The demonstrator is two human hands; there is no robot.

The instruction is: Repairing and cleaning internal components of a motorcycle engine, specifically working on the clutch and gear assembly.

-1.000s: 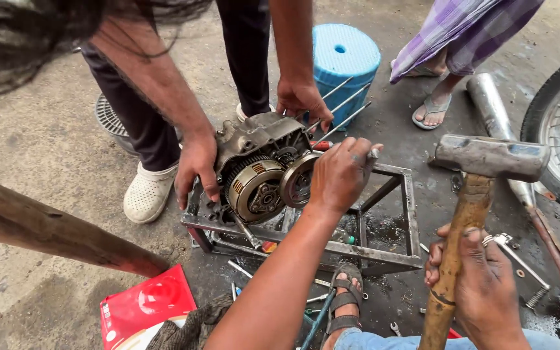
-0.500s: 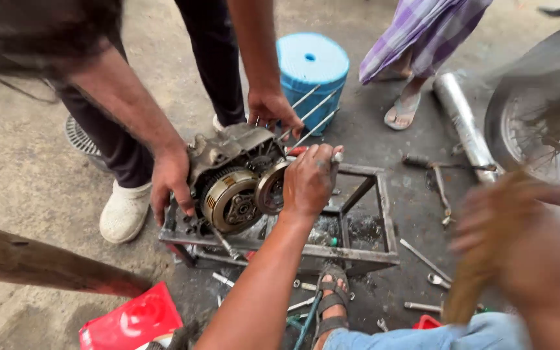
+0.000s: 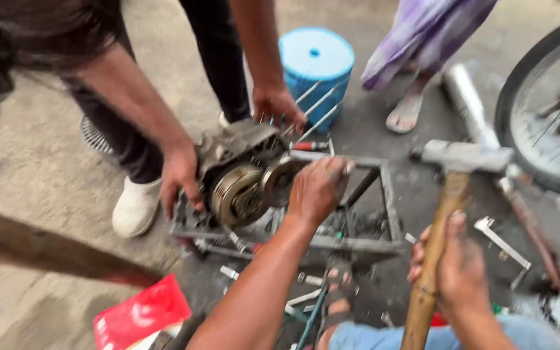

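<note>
Left hand (image 3: 315,191) clenched on something hidden against the grimy metal engine (image 3: 241,175); right hand (image 3: 458,266) grips the wooden-handled hammer (image 3: 445,194); blurred red packet (image 3: 140,312) lies on the floor.

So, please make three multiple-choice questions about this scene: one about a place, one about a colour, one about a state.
1. Where does the left hand rest?
A. on the engine block in the metal frame
B. on the wheel
C. on the red packet

2. What colour is the round stool?
A. green
B. blue
C. yellow

3. How does the right hand hold the hammer?
A. flat on the ground
B. head pointing down
C. handle upright, head raised

Answers: 1 A, its fingers lie on the round part at the engine's side. 2 B, its top is light blue. 3 C, the metal head stands above the hand.
</note>
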